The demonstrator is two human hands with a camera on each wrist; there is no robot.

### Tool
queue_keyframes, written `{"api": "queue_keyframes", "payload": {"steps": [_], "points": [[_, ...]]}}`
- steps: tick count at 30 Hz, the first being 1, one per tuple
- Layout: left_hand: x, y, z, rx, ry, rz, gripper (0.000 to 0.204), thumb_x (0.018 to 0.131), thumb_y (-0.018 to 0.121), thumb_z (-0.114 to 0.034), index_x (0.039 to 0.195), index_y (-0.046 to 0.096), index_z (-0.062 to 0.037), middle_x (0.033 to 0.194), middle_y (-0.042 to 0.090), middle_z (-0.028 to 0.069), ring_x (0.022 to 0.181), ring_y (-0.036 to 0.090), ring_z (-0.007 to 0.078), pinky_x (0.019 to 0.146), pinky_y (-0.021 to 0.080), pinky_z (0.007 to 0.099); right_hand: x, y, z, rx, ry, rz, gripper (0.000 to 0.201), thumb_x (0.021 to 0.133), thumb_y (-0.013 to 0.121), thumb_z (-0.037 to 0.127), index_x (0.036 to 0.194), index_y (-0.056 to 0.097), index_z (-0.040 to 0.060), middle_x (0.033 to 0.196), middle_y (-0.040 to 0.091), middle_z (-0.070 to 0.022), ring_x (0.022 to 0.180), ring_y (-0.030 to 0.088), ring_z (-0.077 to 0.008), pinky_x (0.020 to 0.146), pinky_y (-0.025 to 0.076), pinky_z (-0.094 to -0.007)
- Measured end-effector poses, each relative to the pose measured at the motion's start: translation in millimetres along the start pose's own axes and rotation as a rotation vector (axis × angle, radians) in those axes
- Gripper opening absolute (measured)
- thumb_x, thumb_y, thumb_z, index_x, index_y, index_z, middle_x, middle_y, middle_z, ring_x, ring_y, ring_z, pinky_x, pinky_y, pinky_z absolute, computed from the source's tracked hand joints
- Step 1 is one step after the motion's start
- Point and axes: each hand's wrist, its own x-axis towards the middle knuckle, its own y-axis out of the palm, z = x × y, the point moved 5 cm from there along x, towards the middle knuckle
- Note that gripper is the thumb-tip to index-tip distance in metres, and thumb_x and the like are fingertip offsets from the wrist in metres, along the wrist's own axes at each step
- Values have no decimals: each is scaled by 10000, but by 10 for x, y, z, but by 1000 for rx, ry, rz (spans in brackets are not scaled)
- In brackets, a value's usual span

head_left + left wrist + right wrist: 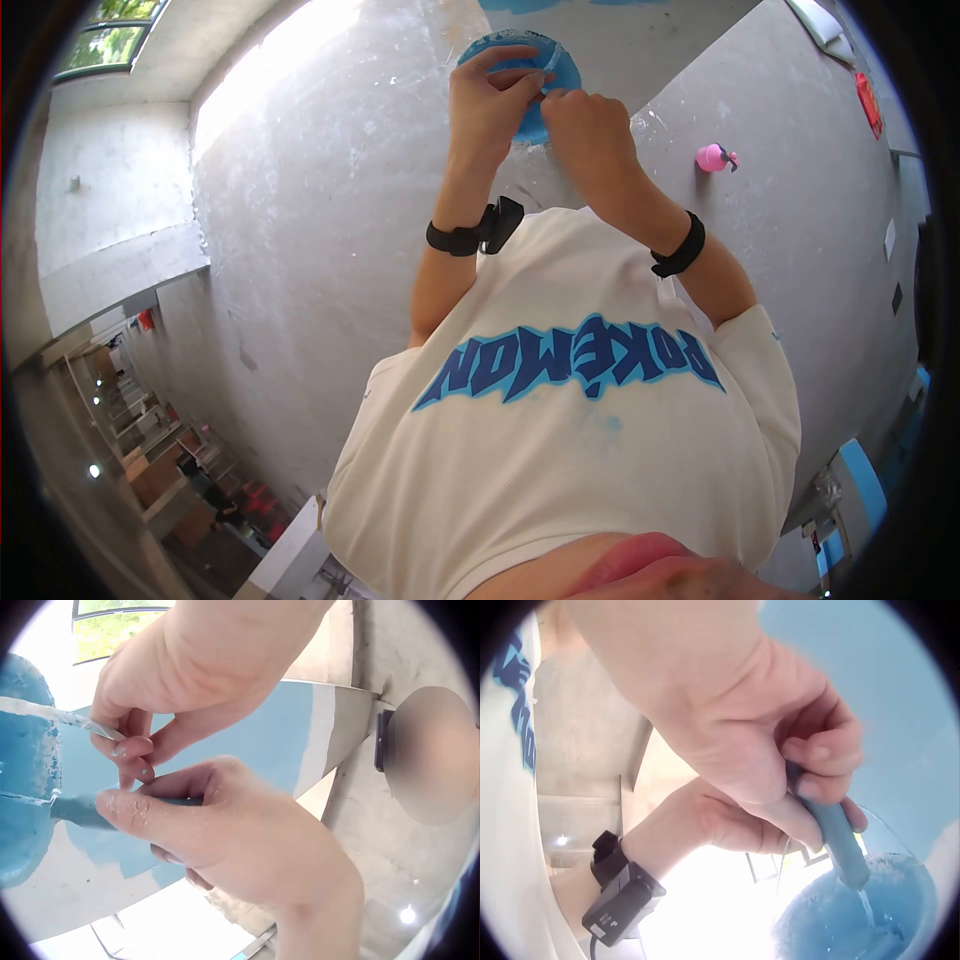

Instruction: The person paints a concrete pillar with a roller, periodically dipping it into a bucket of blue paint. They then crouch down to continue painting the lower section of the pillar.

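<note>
A round blue bucket [530, 125], smeared with paint, is under both hands in the head view. In the right wrist view its paint-caked rim [900, 862] and a thin wire bail show. My right hand [592, 135] grips a grey-blue cylindrical handle [840, 844], fingers curled round it, its end angled towards the bucket. A thin, glossy strand runs from that end into the bucket. My left hand [485, 110] pinches a pale, paint-streaked strip [60, 714] between its fingertips, which lie close beside the right thumb. Paint specks dot the left fingers.
A pink pump bottle [713, 157] stands on the grey surface [330, 200] to the right of the hands. Farther right lies a red packet [868, 105]. Blue paint [277, 727] covers part of a surface beyond the hands. A window [105, 45] is at upper left.
</note>
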Motion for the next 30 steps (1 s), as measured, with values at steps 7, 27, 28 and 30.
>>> {"api": "queue_keyframes", "payload": {"steps": [7, 27, 28, 30], "points": [[-12, -168, -156, 136, 24, -58, 327, 780, 655, -31, 1077, 595, 93, 865, 698, 161, 661, 598, 131, 626, 476, 232, -58, 199, -61, -93, 98, -111, 103, 703, 664, 57, 799, 625, 49, 726, 597, -52, 714, 637, -186, 568, 515, -259], [-30, -894, -209, 86, 3, -207, 338, 835, 642, -5, 1144, 572, 112, 947, 683, 193, 721, 612, 137, 648, 493, 213, -14, 806, -6, 523, 109, 246, 284, 858, 616, 261, 792, 622, -15, 753, 630, -202, 702, 637, -373, 669, 511, -435], [-25, -911, -184, 85, 6, -210, 338, 835, 642, -5, 1144, 572, 112, 947, 683, 193, 721, 612, 137, 648, 493, 213, -25, 808, -6, 522, 105, 244, 284, 858, 616, 261, 792, 622, -15, 753, 630, -202, 702, 637, -373, 669, 511, -435], [4, -924, -114, -7, -40, -187, 341, 832, 649, -4, 1144, 571, 109, 951, 682, 191, 717, 614, 138, 648, 497, 213, -37, 789, -68, 412, 188, 228, 268, 861, 619, 268, 823, 626, 3, 805, 640, -187, 752, 647, -355, 691, 515, -419]]}}
